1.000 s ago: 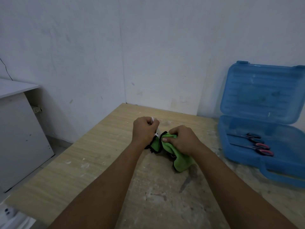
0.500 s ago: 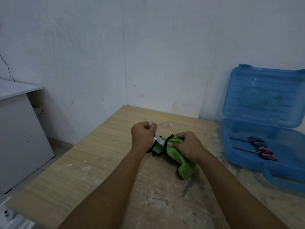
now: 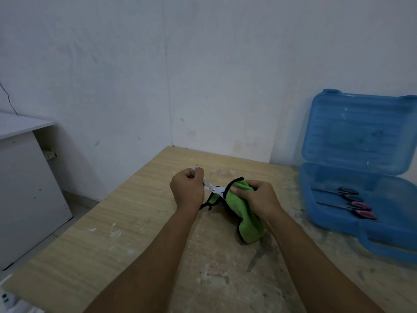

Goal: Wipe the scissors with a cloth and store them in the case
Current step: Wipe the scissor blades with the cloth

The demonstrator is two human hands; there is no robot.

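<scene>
The table [image 3: 135,211] is made of light brown wood with thin lines in it. A blue case [image 3: 388,236] sits right on the table. The case is open and its lid [image 3: 361,132] stands up. Left of the case, the wood is scratched and has white and grey spots [image 3: 216,279]. Behind the case, the table meets the wall [image 3: 225,86].

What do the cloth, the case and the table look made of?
Cloth: green, fuzzy, probably microfibre, with black stitched edging. Case: translucent blue plastic, glossy, ribbed lid. Table: wood-grain board, likely laminate, matte, with pale smears.
</scene>
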